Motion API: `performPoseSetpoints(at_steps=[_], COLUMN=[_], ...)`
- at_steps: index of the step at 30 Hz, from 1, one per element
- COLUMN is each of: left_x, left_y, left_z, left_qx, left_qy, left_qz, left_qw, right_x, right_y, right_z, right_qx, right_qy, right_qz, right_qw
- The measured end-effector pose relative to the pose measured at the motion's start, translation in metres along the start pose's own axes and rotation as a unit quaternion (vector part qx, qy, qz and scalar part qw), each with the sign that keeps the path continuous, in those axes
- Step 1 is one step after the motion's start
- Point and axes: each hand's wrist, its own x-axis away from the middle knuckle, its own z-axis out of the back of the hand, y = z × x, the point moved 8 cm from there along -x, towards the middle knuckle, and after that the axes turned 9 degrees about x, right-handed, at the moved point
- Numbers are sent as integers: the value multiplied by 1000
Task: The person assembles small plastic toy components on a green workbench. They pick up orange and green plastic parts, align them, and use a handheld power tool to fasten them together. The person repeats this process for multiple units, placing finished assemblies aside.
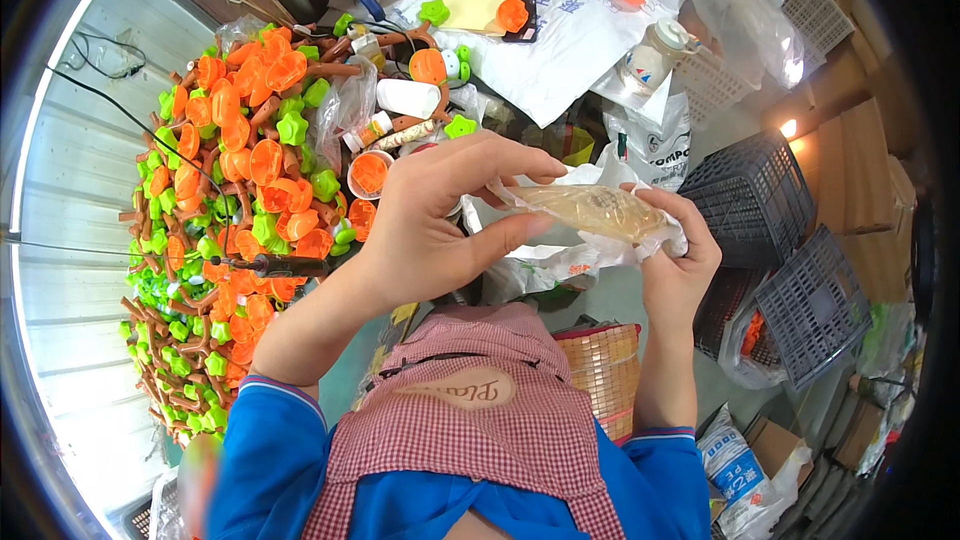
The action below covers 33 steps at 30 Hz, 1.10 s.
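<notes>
Up in front of my chest is a clear plastic packet [590,212] with something tan and flat inside; I cannot make out what. My left hand [430,205] has its thumb below and its fingers above the packet's left end. The fingers of my right hand [682,245] are closed around the other end, where white crumpled wrapping shows. Just behind and below the packet lies a crumpled white plastic bag [540,275].
To the left is a big heap of orange cups [266,162], green star-shaped pieces [292,128] and brown branch-like parts [165,340]. A screwdriver-like tool [275,266] hangs by it. White sacking [560,50] covers the far side. Black crates [750,195] stand at right.
</notes>
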Motion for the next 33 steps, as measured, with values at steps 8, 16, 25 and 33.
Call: performPoseSetpoints(at_steps=[8, 16, 25, 33], left_x=[8, 19, 14, 17], left_y=[18, 56, 103, 127], left_z=[5, 3, -2, 1], left_qx=[-72, -95, -128, -108], left_qy=[69, 44, 11, -31], left_qz=[-74, -179, -287, -360], left_qw=[992, 978, 949, 926], right_x=[3, 2, -6, -4], right_y=[-30, -79, -119, -142], right_z=[2, 11, 28, 35], right_qx=[87, 143, 127, 127], right_qy=[17, 43, 41, 48], right_qz=[125, 275, 376, 444], right_qw=[988, 950, 917, 886])
